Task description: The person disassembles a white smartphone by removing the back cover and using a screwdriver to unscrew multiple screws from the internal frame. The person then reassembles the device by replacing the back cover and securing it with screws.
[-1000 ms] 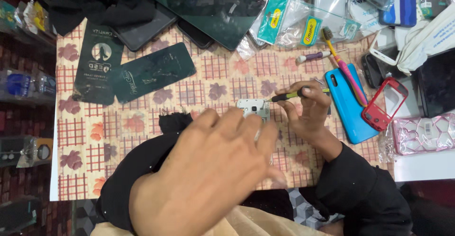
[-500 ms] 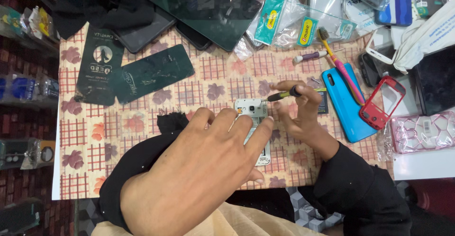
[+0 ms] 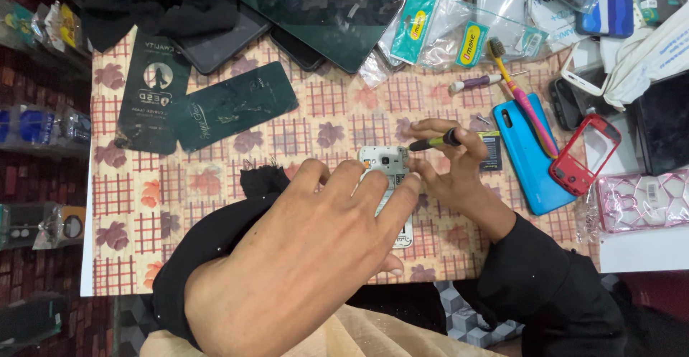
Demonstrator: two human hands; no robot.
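A white phone with its back cover off (image 3: 386,161) lies on the patterned tablecloth (image 3: 215,185). My left hand (image 3: 308,249) rests flat over its lower part, fingertips pressing it down. My right hand (image 3: 452,167) pinches a small screwdriver with a yellow-green and black handle (image 3: 436,142), its tip pointing left at the phone's upper right corner. Most of the phone's body is hidden under my left fingers.
A blue phone back cover (image 3: 527,157) with a pink toothbrush (image 3: 520,99) on it lies to the right, beside a red phone frame (image 3: 585,154). Two dark green packets (image 3: 233,106) lie at the left. Dark screens (image 3: 316,9) and bagged covers (image 3: 466,12) crowd the far side.
My left hand has slid slightly left, uncovering the phone's top edge. My right hand and the screwdriver have moved a little closer to the phone's corner.
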